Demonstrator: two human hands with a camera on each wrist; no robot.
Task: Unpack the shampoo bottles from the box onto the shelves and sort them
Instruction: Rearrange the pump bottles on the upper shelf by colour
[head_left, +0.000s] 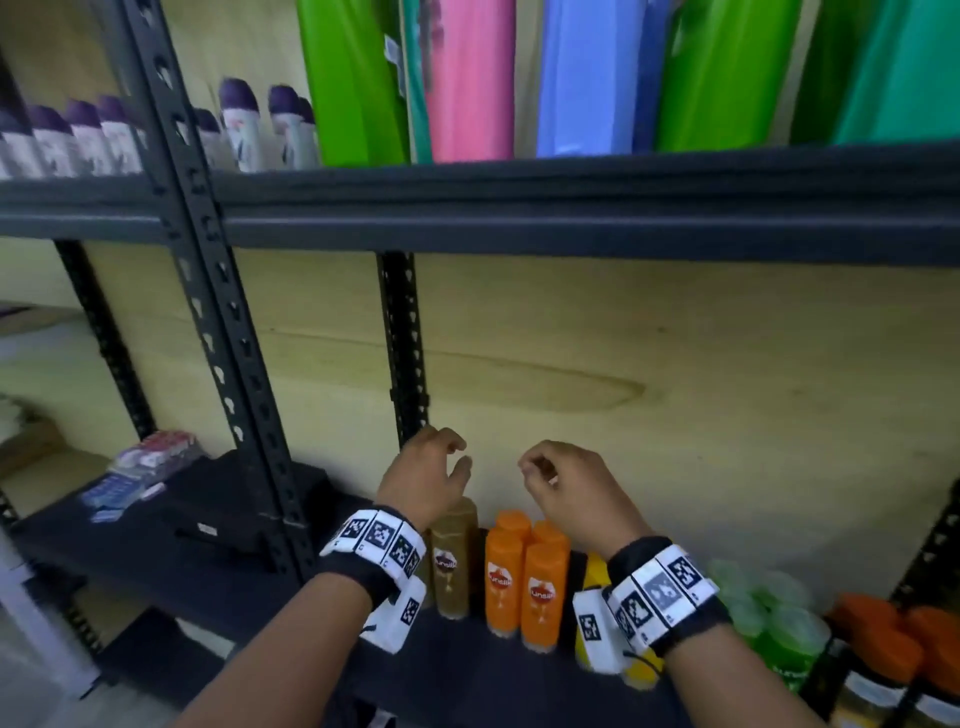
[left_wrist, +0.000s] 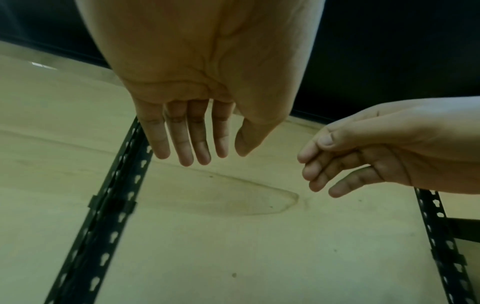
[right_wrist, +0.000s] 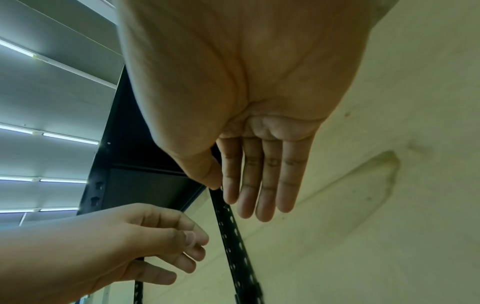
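While empty, left hand (head_left: 423, 475) and right hand (head_left: 563, 486) hang relaxed, fingers loose.

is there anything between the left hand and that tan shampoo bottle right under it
Nothing visible. The left hand hovers empty just above the tan bottle's cap, fingers loose, with only air between them. The orange bottles stand beside it to the right, not over it. The right hand is empty too.
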